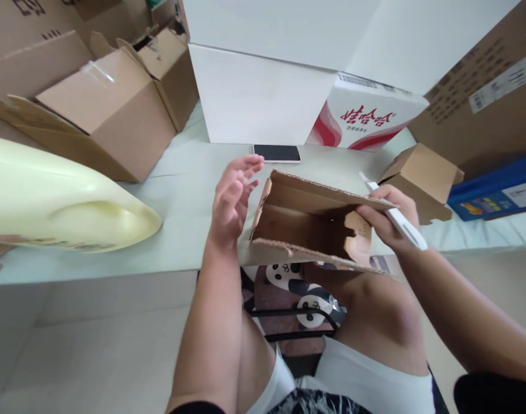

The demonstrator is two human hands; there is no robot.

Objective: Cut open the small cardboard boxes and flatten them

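Observation:
An open brown cardboard box point(306, 224) lies on its side at the near edge of a pale table point(180, 184), its opening facing me. My right hand point(390, 221) grips the box's right flap and also holds a white pen-like tool point(396, 221) against it. My left hand point(235, 195) hovers just left of the box with its fingers spread, touching nothing. Below the box are my bare knees.
A black phone point(277, 153) lies behind the box. Brown cartons point(111, 109) stand at the left, a large white box point(263, 92) and a red-and-white carton point(366, 118) at the back, a small brown box point(422, 175) and blue package point(496, 192) at the right. A pale yellow curved object point(60, 198) juts in from the left.

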